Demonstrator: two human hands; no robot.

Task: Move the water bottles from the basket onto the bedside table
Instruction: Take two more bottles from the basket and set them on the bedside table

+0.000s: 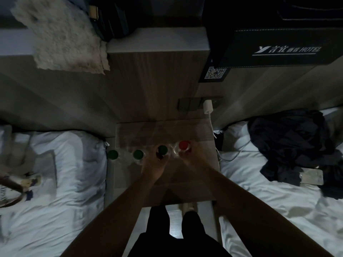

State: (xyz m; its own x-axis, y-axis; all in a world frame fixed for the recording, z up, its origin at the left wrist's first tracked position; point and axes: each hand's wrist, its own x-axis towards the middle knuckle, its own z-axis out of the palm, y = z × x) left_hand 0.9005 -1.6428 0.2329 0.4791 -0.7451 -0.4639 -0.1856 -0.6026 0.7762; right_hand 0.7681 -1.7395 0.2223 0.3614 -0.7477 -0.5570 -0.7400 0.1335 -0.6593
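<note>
Green-capped bottle (162, 149) is gripped by the left hand (155, 166), red-capped bottle (183, 145) by the right hand (187, 160), both standing on the bedside table (163, 130).

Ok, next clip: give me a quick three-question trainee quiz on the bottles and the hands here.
1. How many bottle caps show in the row?
2. True or false: the right hand is at the red-capped bottle.
3. Which bottle is the left hand at? A) the leftmost green-capped one; B) the dark-green-capped bottle beside the red one; C) none.
Key: 1) four, three green and one red; 2) true; 3) B.
</note>
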